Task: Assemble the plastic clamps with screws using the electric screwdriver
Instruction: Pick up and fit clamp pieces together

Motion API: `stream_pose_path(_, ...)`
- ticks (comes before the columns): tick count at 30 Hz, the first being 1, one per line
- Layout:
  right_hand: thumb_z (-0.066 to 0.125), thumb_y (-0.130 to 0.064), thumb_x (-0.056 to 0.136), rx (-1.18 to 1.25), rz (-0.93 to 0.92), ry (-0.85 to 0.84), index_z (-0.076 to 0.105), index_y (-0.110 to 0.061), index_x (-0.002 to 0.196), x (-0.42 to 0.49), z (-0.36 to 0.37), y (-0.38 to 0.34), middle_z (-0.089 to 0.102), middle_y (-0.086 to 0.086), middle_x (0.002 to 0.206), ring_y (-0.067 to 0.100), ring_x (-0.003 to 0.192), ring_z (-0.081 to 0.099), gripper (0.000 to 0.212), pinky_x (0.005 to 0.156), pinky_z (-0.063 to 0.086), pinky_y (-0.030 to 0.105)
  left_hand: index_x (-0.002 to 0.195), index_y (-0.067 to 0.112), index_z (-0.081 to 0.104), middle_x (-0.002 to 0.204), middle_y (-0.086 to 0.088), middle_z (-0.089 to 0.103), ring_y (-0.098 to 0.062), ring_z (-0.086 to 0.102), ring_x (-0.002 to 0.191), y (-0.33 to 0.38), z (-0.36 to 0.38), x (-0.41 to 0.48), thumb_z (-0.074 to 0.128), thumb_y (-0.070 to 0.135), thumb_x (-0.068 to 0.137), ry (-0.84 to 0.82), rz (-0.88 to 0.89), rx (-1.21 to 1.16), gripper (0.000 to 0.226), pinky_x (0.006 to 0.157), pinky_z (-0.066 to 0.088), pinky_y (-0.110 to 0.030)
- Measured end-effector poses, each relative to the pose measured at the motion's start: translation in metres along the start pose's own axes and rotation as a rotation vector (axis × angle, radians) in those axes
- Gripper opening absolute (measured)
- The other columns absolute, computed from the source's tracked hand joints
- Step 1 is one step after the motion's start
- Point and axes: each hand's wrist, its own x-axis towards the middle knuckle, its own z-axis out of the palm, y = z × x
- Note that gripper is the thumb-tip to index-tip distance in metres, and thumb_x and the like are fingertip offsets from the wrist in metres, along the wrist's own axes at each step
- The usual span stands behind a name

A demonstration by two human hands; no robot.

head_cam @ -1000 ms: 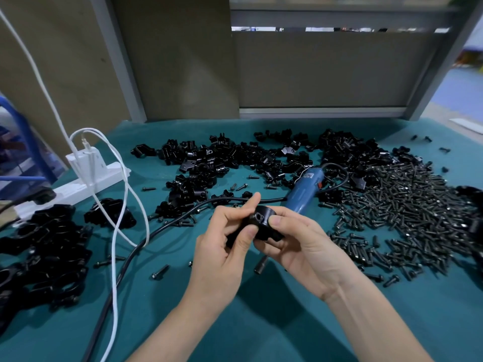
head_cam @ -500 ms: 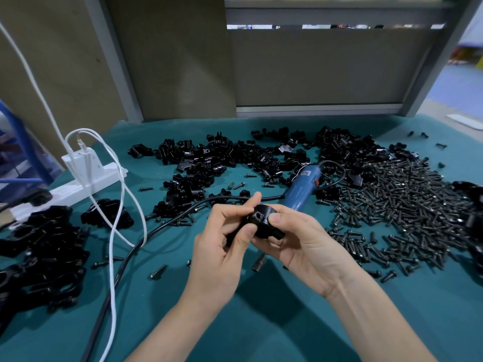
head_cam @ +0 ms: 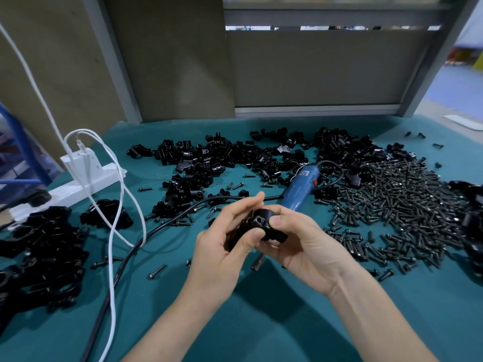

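Note:
Both hands hold one black plastic clamp (head_cam: 257, 226) above the teal table, its round screw hole facing up. My left hand (head_cam: 222, 246) grips its left side, thumb on the front. My right hand (head_cam: 300, 244) grips its right side, thumb on top beside the hole. The blue electric screwdriver (head_cam: 300, 189) lies on the table just behind the hands, its black tip (head_cam: 257, 262) showing below them. A big heap of black screws (head_cam: 397, 205) spreads to the right. Loose clamp parts (head_cam: 222, 158) are piled at the back.
Assembled black clamps (head_cam: 44, 252) are heaped at the left edge. A white power strip (head_cam: 78, 184) with a white cable (head_cam: 112, 257) sits at back left. The screwdriver's black cord (head_cam: 125, 259) runs down the left. More black parts (head_cam: 470, 218) lie at the right edge. Stray screws (head_cam: 156, 271) dot the cloth.
Both hands keep the clamp in the same place; my left fingers have shifted slightly on it. The view has tilted a little.

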Motion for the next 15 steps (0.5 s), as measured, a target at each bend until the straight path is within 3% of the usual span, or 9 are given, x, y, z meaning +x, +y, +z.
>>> stream_pose_path(3,0.061,-0.009,0.071,-0.001,0.017,-0.004,0.063,-0.005,0.093,0.000,0.002,0.002,0.069,0.007,0.080,0.013,0.069,0.065,0.023,0.063,0.056,0.024,0.123,0.042,0.060,0.126,0.016,0.064,-0.007,0.057,0.121,0.001,-0.001,0.001,0.067,0.041,0.083,-0.004,-0.041,-0.020,0.041,0.100,0.044,-0.021)
stream_pose_path(8,0.063,-0.010,0.072,-0.036,0.000,-0.020,0.056,-0.004,0.103,0.001,0.004,0.005,0.067,0.013,0.091,0.019,0.077,0.067,0.033,0.063,0.055,0.025,0.124,0.041,0.058,0.123,0.015,0.064,-0.005,0.059,0.116,0.003,0.007,-0.003,0.067,0.067,0.072,0.023,-0.078,-0.018,0.059,0.093,0.044,-0.013)
stream_pose_path(12,0.064,-0.006,0.071,-0.025,-0.109,0.006,0.056,-0.007,0.092,0.001,0.004,0.005,0.067,0.007,0.086,0.017,0.076,0.067,0.023,0.060,0.054,0.023,0.122,0.053,0.052,0.131,0.013,0.057,-0.010,0.054,0.124,-0.001,0.014,-0.012,0.069,0.065,0.070,0.193,-0.101,0.083,0.055,0.096,0.044,-0.025)
stream_pose_path(15,0.067,-0.005,0.069,-0.103,-0.218,0.069,0.064,-0.010,0.091,0.003,0.003,0.009,0.064,0.005,0.090,0.021,0.079,0.065,0.023,0.069,0.055,0.029,0.118,0.058,0.053,0.140,0.011,0.051,-0.007,0.050,0.128,0.001,0.020,-0.014,0.067,0.056,0.077,0.200,-0.104,0.070,0.044,0.096,0.044,-0.020)
